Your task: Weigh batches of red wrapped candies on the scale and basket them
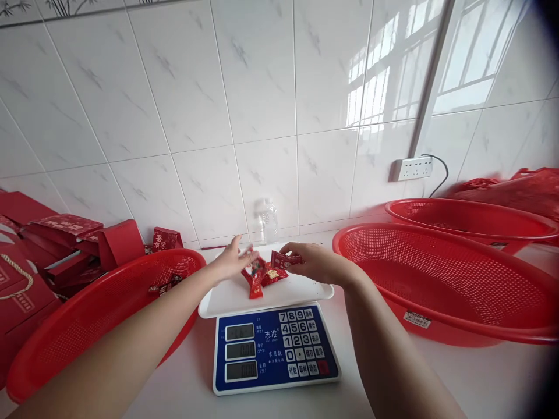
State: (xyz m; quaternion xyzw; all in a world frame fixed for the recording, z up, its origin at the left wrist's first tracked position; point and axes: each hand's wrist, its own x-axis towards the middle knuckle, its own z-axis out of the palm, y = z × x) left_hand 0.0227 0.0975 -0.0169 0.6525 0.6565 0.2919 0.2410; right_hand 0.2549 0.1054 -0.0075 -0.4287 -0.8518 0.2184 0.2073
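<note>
A white-and-blue digital scale (277, 349) stands in front of me, with a white weighing pan (227, 297) on top. Red candy packets (255, 285) lie in the pan, and a second shiny red packet (275, 274) rests beside them. My left hand (233, 259) is over the pan's left side, thumb and fingers apart, right by the packets. Over the right side, my right hand (317, 262) grips a small dark red packet (283, 260) between thumb and fingers. The scale's digits are too faint to read surely.
A red plastic basket (187, 262) at left holds a few small dark packets. Two red baskets (371, 238) (437, 206) stand at right. Red gift boxes (120, 244) are piled far left. A clear bottle (269, 221) stands at the tiled wall, near a power strip (414, 169).
</note>
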